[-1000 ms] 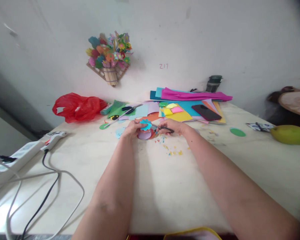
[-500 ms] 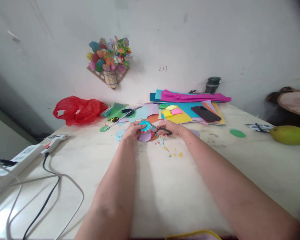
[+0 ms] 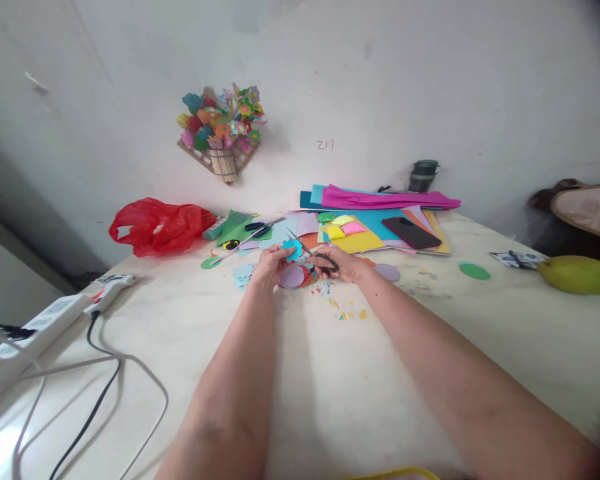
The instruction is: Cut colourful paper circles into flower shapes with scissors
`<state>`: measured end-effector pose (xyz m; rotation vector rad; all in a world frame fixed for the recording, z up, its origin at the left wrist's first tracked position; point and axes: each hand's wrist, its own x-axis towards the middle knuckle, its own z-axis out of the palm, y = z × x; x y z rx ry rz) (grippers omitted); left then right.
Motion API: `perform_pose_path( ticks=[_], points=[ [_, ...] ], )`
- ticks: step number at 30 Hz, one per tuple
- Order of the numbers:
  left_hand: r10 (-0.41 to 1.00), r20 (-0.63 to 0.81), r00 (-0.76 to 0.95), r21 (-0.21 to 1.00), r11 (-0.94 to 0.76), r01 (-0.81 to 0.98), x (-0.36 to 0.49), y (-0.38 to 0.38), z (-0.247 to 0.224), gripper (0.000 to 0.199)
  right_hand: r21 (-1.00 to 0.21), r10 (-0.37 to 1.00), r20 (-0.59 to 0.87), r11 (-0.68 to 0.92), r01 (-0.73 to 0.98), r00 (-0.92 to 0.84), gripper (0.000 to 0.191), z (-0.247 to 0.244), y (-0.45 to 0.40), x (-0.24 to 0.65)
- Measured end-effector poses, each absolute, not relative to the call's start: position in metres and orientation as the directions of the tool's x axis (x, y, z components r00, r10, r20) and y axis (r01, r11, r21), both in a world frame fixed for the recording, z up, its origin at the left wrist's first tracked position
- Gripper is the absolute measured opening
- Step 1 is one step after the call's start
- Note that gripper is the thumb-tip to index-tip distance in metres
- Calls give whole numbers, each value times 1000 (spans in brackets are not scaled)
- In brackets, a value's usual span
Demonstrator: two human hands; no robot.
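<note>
The left hand (image 3: 269, 265) pinches a bright blue, scallop-edged paper cutout (image 3: 292, 250) between thumb and fingers, holding it up over the table; the right hand (image 3: 341, 263) is closed around the black handles of a pair of metal-bladed scissors (image 3: 326, 262), whose blades point up and to the left, just beside the cutout's right edge. Just below the cutout lies a round lilac paper disc (image 3: 292, 277), with red paper pieces (image 3: 307, 275) at its right, partly hidden by the hands. Light blue paper pieces (image 3: 242, 275) lie to the left of the left hand, and a second lilac disc (image 3: 387, 272) lies to the right of the right hand. Small yellow, blue and red paper scraps (image 3: 347, 312) are scattered on the pale, marbled table (image 3: 330, 393) nearer the person. Beyond the hands, sheets of coloured paper overlap, among them a yellow sheet (image 3: 357, 241), with a dark phone in a red-edged case (image 3: 411, 233) on the sheets at the right. Another pair of dark-handled scissors (image 3: 260, 229) rests on the papers at the left, near a crumpled red plastic bag (image 3: 160, 225). Far to the right, a yellow-green oblong fruit (image 3: 578, 275) sits near a flat green oval of paper (image 3: 475, 271)
</note>
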<state>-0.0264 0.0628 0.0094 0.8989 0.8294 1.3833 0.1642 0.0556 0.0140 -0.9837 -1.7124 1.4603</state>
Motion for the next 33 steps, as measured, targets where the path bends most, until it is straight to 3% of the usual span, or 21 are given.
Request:
perform_pose_path(
  ticks=[11, 26, 33],
  points=[
    [999, -7, -36, 888, -11, -460, -19, 68, 10, 24, -997, 882, 39, 63, 35, -470, 30, 11, 57, 162],
    [994, 45, -98, 871, -87, -484, -3, 66, 16, 26, -997, 921, 61, 41, -62, -384, 30, 9, 56, 152],
    [989, 63, -134, 866, -121, -485, 3, 64, 17, 25, -992, 931, 87, 48, -117, -354, 39, 10, 53, 148]
  ],
)
